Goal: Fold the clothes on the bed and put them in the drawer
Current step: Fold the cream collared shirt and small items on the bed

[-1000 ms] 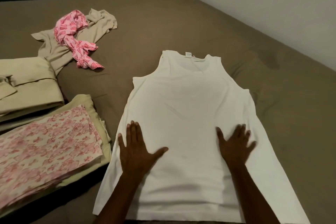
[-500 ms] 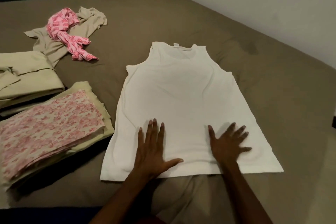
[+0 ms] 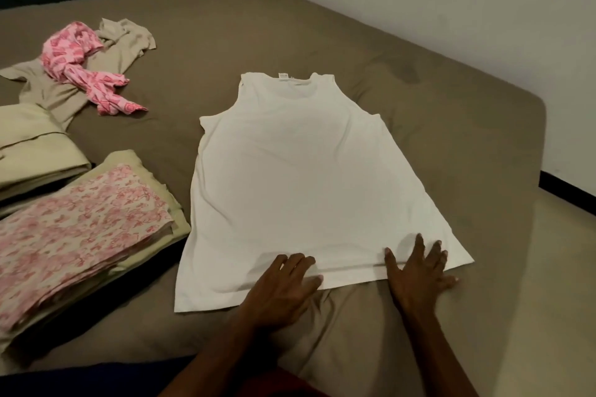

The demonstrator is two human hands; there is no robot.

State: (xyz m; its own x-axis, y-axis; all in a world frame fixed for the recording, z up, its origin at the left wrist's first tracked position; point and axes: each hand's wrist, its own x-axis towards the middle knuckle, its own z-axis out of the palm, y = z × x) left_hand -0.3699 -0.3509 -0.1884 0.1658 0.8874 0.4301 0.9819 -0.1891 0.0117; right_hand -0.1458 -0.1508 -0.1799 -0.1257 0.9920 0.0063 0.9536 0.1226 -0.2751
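A white sleeveless top [image 3: 300,177] lies spread flat on the brown bed [image 3: 435,113], neck pointing away from me. My left hand [image 3: 283,290] rests palm down on its bottom hem, fingers spread. My right hand [image 3: 419,271] lies flat across the hem near the right corner, fingers apart. Neither hand grips the cloth. At the far left a crumpled pink patterned garment [image 3: 80,64] lies on an unfolded beige garment [image 3: 96,74]. No drawer is in view.
At the left edge sit a folded pink floral piece [image 3: 74,235] on a pale green folded stack [image 3: 151,177], and another pale folded pile [image 3: 32,151] behind it. A white wall [image 3: 451,3] runs along the bed's right side, with floor [image 3: 567,251] beyond the corner.
Both hands slid down the top toward me, from its middle to the bottom hem, smoothing it. The view pulled back, showing the bed's corner and floor.
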